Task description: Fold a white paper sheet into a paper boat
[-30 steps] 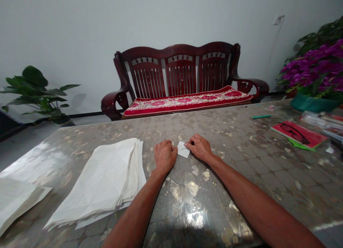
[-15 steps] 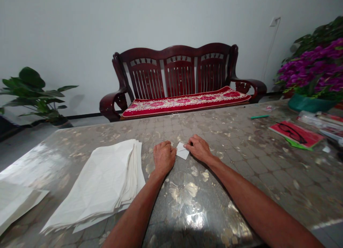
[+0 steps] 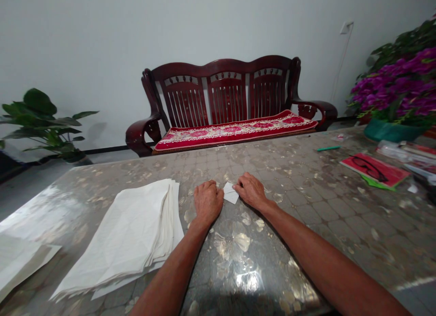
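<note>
A small white piece of folded paper lies on the table between my two hands, with a crease or edge running across it. My left hand rests at its left side, fingers curled, the thumb side against the paper's edge. From the right, my right hand has its bent thumb and fingers pinched at the paper's upper right edge. The fingertips of both hands are partly hidden. Left of my left forearm lies a thick stack of white paper sheets, with crease lines on the top sheet.
More paper lies at the table's left edge. To the right are a green pen, a red booklet with eyeglasses on it, and purple flowers in a green pot. A wooden bench stands beyond the table.
The view has shifted very slightly. Both hands stay at the folded paper in nearly the same pose.
</note>
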### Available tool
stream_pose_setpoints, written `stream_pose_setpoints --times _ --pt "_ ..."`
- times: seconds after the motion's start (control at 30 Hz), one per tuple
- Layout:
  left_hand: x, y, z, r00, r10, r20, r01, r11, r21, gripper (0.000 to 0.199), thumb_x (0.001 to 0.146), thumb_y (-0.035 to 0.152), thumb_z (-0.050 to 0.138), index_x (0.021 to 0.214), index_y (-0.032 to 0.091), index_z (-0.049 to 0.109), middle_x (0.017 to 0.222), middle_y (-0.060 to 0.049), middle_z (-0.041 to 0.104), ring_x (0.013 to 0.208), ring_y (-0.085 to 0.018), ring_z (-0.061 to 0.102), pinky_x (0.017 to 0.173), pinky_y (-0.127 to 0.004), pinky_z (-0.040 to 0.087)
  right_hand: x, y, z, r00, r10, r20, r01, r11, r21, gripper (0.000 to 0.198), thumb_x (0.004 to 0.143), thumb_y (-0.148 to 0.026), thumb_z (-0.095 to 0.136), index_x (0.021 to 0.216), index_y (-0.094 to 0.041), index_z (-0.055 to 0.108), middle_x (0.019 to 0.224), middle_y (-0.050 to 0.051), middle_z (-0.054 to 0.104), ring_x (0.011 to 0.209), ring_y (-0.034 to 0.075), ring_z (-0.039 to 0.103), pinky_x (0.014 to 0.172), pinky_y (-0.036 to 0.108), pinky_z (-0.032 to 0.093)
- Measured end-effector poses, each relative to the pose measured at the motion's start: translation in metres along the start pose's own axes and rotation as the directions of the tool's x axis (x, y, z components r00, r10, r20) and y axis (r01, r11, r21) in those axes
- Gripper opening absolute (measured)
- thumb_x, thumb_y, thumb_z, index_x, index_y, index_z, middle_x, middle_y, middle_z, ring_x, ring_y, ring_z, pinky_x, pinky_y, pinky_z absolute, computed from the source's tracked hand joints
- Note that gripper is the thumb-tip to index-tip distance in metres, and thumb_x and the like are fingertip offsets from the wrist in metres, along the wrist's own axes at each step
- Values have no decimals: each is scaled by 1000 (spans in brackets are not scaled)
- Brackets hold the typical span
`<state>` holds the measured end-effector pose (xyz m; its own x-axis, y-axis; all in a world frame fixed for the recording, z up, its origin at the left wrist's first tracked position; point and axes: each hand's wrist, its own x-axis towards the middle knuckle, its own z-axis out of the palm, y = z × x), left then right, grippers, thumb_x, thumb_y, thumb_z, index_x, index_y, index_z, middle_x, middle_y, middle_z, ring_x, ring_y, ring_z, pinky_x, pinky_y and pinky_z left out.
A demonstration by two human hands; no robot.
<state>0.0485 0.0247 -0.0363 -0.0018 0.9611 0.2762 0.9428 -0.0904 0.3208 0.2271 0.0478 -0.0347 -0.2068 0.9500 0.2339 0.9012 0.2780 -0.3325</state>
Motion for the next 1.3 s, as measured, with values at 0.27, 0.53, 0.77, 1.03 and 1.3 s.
stream_pose_setpoints --times 0.27,0.53,0.77,1.03,1.3 --pt "-1 1 -1 1000 8 2 -8 1000 -8 30 93 45 59 76 21 66 124 -9 68 114 -29 58 103 -44 37 1 2 4 1000 2 -9 -2 1000 17 16 94 -33 62 85 -20 67 95 6 65 91 19 58 77 28 38" --pt "-1 10 -2 1000 -22 -11 23 999 49 37 90 55 60 82 20 67 117 -12 68 112 -32 58 102 -47 37 2 3 6 1000 13 -23 -13 1000 13 17 93 -34 63 82 -21 67 94 6 65 92 19 58 77 28 39" --pt "0 11 -2 1000 -18 -3 18 997 71 37 90 54 59 86 19 68 113 -13 68 111 -33 57 101 -48 37 2 3 6 1000 15 -25 -14 1000 14 17 93 -34 62 82 -21 66 94 6 65 92 19 58 76 28 39" --pt "0 11 -2 1000 -26 1 25 997 72 35 90 53 61 88 18 68 114 -13 67 113 -32 56 101 -47 35 1 1 3 1000 13 -22 -12 1000 24 17 94 -33 62 83 -20 67 93 5 65 92 19 58 77 28 39" --pt "-1 10 1 1000 -17 -11 18 993 114 38 91 56 58 88 19 68 109 -11 67 109 -30 56 99 -45 36 2 1 4 1000 7 -15 -7 1000 27 20 93 -37 64 86 -19 68 94 5 65 91 18 58 77 27 39"
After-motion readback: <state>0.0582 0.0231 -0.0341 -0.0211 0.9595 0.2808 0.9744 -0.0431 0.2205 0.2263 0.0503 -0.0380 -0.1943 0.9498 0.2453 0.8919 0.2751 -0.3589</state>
